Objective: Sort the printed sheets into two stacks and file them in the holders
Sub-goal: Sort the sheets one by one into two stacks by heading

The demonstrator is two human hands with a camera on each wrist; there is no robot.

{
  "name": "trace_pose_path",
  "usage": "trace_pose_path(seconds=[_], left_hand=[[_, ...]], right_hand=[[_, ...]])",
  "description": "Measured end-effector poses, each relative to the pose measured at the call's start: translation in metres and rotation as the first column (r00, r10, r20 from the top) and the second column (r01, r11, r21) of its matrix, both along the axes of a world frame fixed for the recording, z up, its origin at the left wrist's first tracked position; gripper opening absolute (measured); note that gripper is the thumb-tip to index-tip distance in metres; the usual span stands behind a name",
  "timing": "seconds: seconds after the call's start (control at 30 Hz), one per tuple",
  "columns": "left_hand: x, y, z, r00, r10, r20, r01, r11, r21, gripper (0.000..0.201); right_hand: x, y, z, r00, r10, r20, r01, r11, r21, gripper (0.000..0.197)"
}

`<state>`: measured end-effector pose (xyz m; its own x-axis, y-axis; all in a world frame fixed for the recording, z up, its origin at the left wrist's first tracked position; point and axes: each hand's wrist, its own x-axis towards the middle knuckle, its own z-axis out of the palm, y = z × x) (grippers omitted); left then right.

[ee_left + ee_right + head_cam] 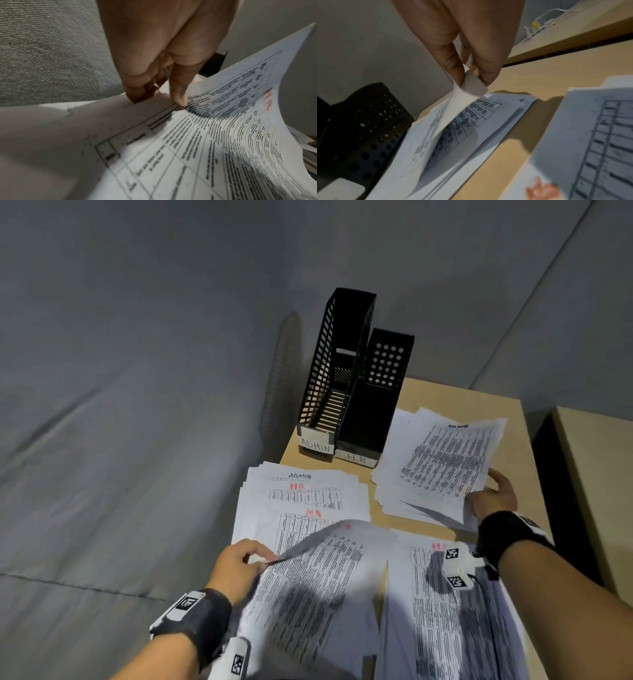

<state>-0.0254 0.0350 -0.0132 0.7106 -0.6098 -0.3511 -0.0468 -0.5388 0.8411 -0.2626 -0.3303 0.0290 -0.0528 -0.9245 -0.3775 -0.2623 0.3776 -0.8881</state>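
Observation:
Two black holders stand at the back of the wooden table [479, 402], labelled ADMIN [317, 444] and HR [357, 458]. My left hand [262, 559] pinches the left edge of a printed sheet [318, 587] that curls up over the near-left pile [301, 496]; in the left wrist view the thumb [178, 100] sits on that sheet [214, 142], which bears a red mark. My right hand [479, 496] pinches the near corner of a sheet headed ADMIN [445, 460], lifted above the back-right stack [394, 498]. In the right wrist view the fingers [457, 75] hold that corner over the stack [484, 119].
A third pile with a red HR mark [442, 611] lies near right, under my right forearm. A second table [596, 491] stands to the right across a dark gap. Grey fabric [120, 440] borders the table's left edge. A white cable [537, 25] lies on the far desk.

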Motion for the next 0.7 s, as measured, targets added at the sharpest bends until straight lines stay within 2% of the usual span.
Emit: trace_pose_path(seconds=[0.07, 0.13, 0.2, 0.23, 0.3, 0.37, 0.43, 0.47, 0.5, 0.57, 0.63, 0.7], left_hand=[[0.001, 0.002, -0.004, 1.0, 0.008, -0.005, -0.008, 1.0, -0.01, 0.035], [0.004, 0.004, -0.012, 0.999, 0.033, -0.042, -0.034, 0.999, -0.019, 0.035], [0.006, 0.005, -0.018, 0.991, 0.084, -0.1, -0.088, 0.995, -0.042, 0.032], [0.007, 0.004, -0.02, 0.987, 0.106, -0.121, -0.113, 0.992, -0.057, 0.028], [0.007, 0.001, -0.021, 0.979, 0.145, -0.145, -0.16, 0.983, -0.09, 0.024], [0.007, -0.002, -0.021, 0.966, 0.176, -0.191, -0.203, 0.97, -0.132, 0.026], [0.006, -0.004, -0.02, 0.95, 0.156, -0.27, -0.203, 0.966, -0.157, 0.032], [0.005, -0.006, -0.017, 0.945, 0.123, -0.305, -0.178, 0.971, -0.16, 0.037], [0.005, -0.008, -0.014, 0.942, 0.086, -0.323, -0.146, 0.975, -0.166, 0.04], [0.005, -0.014, -0.006, 0.957, 0.051, -0.286, -0.095, 0.985, -0.142, 0.042], [0.008, -0.019, -0.004, 0.987, 0.085, -0.135, -0.099, 0.99, -0.101, 0.045], [0.014, -0.022, -0.006, 0.985, 0.146, 0.093, -0.145, 0.989, -0.021, 0.041]], right_hand=[[0.005, -0.002, 0.004, 1.0, 0.012, 0.014, -0.012, 1.0, 0.008, 0.063], [0.01, 0.007, 0.013, 1.0, 0.017, -0.002, -0.018, 0.998, -0.053, 0.067], [0.015, 0.028, 0.024, 0.997, 0.078, -0.024, -0.081, 0.991, -0.108, 0.073], [0.017, 0.042, 0.029, 0.992, 0.129, -0.012, -0.13, 0.983, -0.129, 0.066], [0.022, 0.081, 0.037, 0.956, 0.244, 0.163, -0.24, 0.97, -0.044, 0.052], [0.028, 0.119, 0.029, 0.888, 0.348, 0.302, -0.385, 0.92, 0.073, 0.067], [0.03, 0.149, 0.012, 0.83, 0.385, 0.403, -0.471, 0.871, 0.139, 0.084], [0.03, 0.16, 0.001, 0.813, 0.374, 0.445, -0.489, 0.855, 0.173, 0.083], [0.03, 0.168, -0.008, 0.82, 0.362, 0.444, -0.486, 0.849, 0.205, 0.073], [0.028, 0.178, -0.016, 0.847, 0.406, 0.343, -0.493, 0.842, 0.221, 0.036], [0.026, 0.181, -0.016, 0.856, 0.436, 0.278, -0.499, 0.837, 0.224, 0.012], [0.025, 0.183, -0.016, 0.869, 0.403, 0.288, -0.466, 0.862, 0.198, 0.009]])
